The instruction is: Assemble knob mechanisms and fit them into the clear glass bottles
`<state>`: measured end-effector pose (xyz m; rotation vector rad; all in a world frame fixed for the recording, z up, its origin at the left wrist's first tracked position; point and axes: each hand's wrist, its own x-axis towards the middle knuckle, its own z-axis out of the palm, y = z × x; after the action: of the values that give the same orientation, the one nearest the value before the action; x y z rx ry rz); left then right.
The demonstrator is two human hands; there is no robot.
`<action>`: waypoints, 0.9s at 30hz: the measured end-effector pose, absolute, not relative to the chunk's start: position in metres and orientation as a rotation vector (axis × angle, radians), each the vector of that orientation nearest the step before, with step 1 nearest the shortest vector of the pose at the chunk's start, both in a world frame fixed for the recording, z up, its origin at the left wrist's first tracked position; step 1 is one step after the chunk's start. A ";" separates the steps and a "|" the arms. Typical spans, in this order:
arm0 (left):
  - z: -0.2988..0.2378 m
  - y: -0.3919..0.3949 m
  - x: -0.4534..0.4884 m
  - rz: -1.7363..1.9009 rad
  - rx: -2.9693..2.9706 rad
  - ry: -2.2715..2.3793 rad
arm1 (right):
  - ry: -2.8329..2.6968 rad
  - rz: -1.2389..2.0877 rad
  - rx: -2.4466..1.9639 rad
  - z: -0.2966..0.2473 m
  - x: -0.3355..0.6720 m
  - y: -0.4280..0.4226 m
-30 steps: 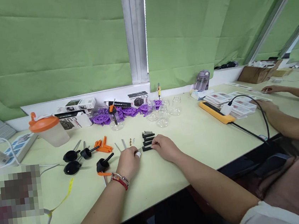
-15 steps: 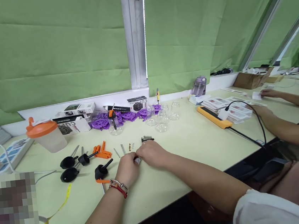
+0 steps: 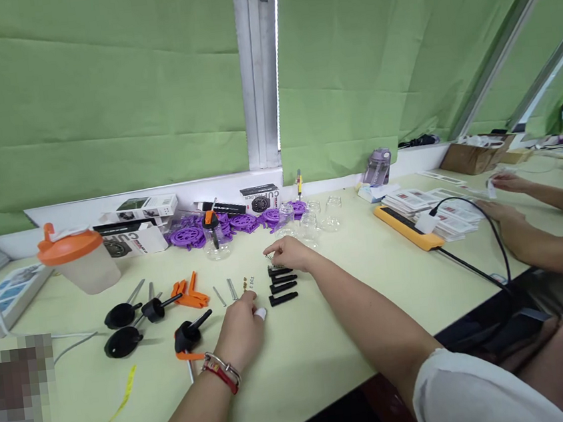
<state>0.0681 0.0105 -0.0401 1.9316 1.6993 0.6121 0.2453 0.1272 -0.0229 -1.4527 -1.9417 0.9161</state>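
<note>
My left hand [image 3: 238, 326] is closed just above the table, with a small white piece [image 3: 261, 314] showing at its fingers. My right hand [image 3: 290, 254] reaches over a group of small springs [image 3: 270, 258], fingers bent down to them; its fingertips are partly hidden. Below it lie several black plastic handles [image 3: 284, 298] in a column. In front of my left hand are thin metal rods [image 3: 232, 289], small brown pieces [image 3: 245, 284] and tiny silver pieces [image 3: 251, 282]. A black cup-shaped part [image 3: 188, 337] with a stem rests to its left.
Orange plastic parts [image 3: 188, 293] and black round parts with metal shafts [image 3: 124, 341] lie left. Behind are purple plastic parts [image 3: 187, 237], clear glass jars [image 3: 331, 216] and an orange-lidded shaker [image 3: 86, 268]. Rightward sits a yellow power strip [image 3: 407, 228]; another person's arm [image 3: 546, 240] rests beyond.
My right hand has moved away from my left, forward and right to the springs, uncovering the black handles. My left hand stays near its place with the white piece.
</note>
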 end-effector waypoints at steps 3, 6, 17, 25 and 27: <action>-0.040 0.009 0.069 0.602 1.957 1.663 | -1.898 0.942 -1.402 -0.035 0.243 0.132; -0.039 0.006 0.072 0.611 2.016 1.625 | -1.905 0.921 -1.352 -0.043 0.243 0.135; -0.032 0.000 0.079 0.486 2.199 1.549 | -1.758 1.079 -1.251 -0.056 0.249 0.139; -0.033 0.001 0.079 0.478 2.212 1.546 | -1.738 1.060 -1.217 -0.054 0.249 0.138; -0.033 0.000 0.079 0.473 2.210 1.553 | -1.766 0.943 -1.246 -0.053 0.251 0.139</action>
<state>0.0787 0.0003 -0.0330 2.2102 1.5528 0.4732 0.2509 0.1387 -0.0529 -1.2460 -1.7661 0.9425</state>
